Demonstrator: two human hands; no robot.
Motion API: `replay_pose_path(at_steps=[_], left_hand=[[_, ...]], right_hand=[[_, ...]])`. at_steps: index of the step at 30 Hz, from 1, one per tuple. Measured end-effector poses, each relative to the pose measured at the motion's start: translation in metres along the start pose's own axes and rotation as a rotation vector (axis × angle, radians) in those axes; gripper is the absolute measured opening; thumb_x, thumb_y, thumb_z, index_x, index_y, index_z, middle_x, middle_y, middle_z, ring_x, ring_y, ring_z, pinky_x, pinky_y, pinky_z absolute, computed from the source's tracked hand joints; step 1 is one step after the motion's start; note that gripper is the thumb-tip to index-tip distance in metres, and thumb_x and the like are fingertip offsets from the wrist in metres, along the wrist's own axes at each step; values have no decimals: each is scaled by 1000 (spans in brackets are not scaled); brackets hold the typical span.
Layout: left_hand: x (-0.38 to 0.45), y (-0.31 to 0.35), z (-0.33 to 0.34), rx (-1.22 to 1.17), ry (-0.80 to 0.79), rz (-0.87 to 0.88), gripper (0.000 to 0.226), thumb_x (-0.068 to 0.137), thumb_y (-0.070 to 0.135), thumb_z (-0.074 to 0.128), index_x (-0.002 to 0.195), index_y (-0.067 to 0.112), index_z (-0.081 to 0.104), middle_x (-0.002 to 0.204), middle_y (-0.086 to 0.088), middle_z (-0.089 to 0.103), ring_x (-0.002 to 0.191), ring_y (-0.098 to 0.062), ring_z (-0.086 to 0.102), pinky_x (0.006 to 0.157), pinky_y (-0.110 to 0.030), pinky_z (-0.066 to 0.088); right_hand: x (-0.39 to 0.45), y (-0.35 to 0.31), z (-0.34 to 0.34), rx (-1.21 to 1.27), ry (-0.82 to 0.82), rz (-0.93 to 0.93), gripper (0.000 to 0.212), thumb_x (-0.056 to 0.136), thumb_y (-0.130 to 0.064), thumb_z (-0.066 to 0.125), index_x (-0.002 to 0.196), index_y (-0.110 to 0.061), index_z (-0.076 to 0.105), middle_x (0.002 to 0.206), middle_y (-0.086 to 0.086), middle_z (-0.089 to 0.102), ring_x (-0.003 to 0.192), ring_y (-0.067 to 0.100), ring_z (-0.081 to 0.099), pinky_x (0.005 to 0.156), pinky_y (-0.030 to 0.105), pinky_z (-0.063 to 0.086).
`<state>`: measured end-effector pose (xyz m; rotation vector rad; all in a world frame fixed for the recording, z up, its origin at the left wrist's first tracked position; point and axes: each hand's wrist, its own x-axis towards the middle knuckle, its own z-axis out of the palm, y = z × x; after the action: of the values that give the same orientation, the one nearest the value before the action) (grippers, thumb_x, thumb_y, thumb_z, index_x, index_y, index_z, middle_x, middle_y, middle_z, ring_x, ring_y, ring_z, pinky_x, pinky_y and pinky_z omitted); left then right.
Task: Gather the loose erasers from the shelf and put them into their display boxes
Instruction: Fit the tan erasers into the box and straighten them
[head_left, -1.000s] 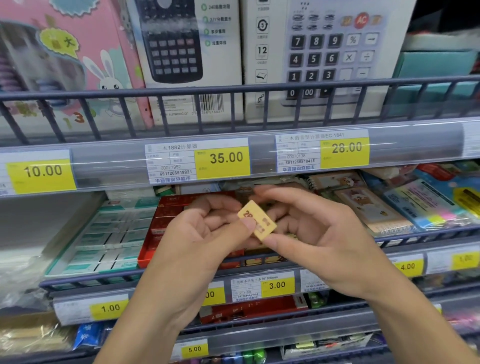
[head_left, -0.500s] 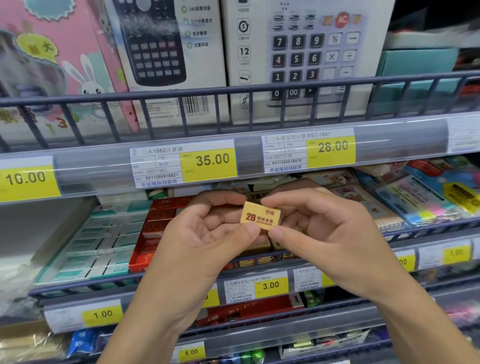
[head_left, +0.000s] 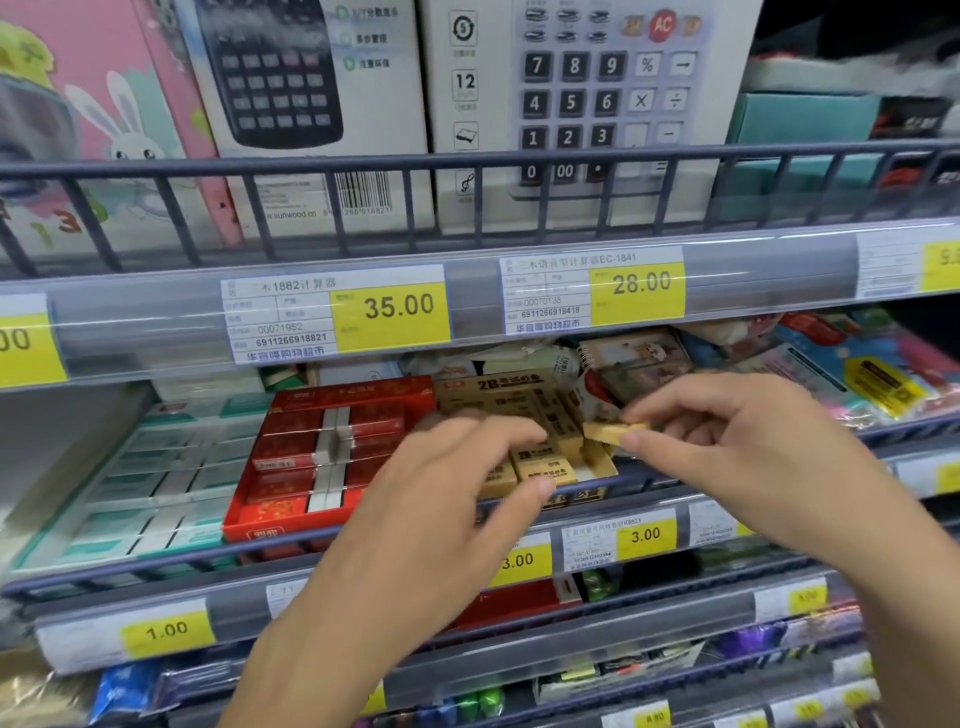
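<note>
My right hand (head_left: 727, 447) now pinches the eraser (head_left: 613, 431) alone, carried down over the tan box (head_left: 519, 410); my left hand (head_left: 457, 467), fingers loose, has let go. Next, slotting it in.

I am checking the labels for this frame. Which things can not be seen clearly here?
- Head view: left hand is motion-blurred; whether it touches the tan display box is unclear.
- Tan eraser: its print faces away, pinched by the right hand.
- Price tag at the left edge: cut off.
</note>
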<state>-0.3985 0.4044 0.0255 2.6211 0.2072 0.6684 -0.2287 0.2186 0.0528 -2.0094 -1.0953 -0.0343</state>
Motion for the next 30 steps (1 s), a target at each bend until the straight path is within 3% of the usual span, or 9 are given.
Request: replay_pose_path(at_steps=[4,8,11,15,19,21,23,26,30], left_hand=[[4,4,6,190,-129,71,52,98,64,31,141,43,50,133,27,50,116,-6,45,99,-28,40],[5,2,11,333,-158,113,50,101,56,34,137,33,60,130,19,58,113,-14,53,91,-35,48],[3,1,12,342,-99,145,40,99,49,46,122,28,71,118,15,66,100,-16,60,80,-37,54],[3,-1,13,348,-74,157,36,97,48,50,118,29,73,114,16,67,96,-14,61,76,-33,55],[3,-1,13,348,-79,150,35,97,48,51,116,30,73,114,17,67,96,-12,62,76,-32,55],[3,-1,13,341,-77,156,32,97,48,55,116,29,73,113,17,67,96,-13,62,76,-32,55],[3,-3,13,329,-68,163,29,98,47,58,117,29,73,115,17,67,97,-13,61,77,-32,54],[2,-5,13,321,-72,163,30,99,47,58,119,29,72,117,17,66,99,-14,61,79,-32,54],[3,-3,12,287,-117,125,48,103,57,34,137,35,60,134,22,55,116,-10,50,97,-32,45]], right_hand=[[0,-3,9,-97,-35,54,4,77,-42,76,79,-39,76,71,-18,64,60,3,56,53,19,44],[4,-6,20,-174,-39,67,7,79,-45,77,77,-38,75,68,-16,63,59,3,54,51,18,41],[6,-7,26,-227,-37,73,11,80,-47,77,75,-37,75,61,-11,62,60,2,54,49,16,38],[7,-11,29,-232,-81,100,12,83,-45,75,73,-38,76,67,-29,61,56,-3,54,49,12,39],[13,-13,26,-350,-164,89,11,91,-40,68,86,-37,78,64,-42,57,64,-16,54,50,11,40],[15,-13,25,-450,-226,59,19,95,-37,61,95,-28,77,81,-29,69,78,-7,62,63,19,50],[18,-15,26,-540,-300,38,25,97,-33,51,102,-17,70,96,-3,73,86,12,66,76,38,56],[22,-18,22,-560,-389,34,29,98,-33,45,103,-24,71,92,-2,74,76,9,64,72,28,54],[27,-18,16,-447,-490,79,28,99,-30,47,101,-39,73,65,-20,69,52,4,60,53,18,48]])
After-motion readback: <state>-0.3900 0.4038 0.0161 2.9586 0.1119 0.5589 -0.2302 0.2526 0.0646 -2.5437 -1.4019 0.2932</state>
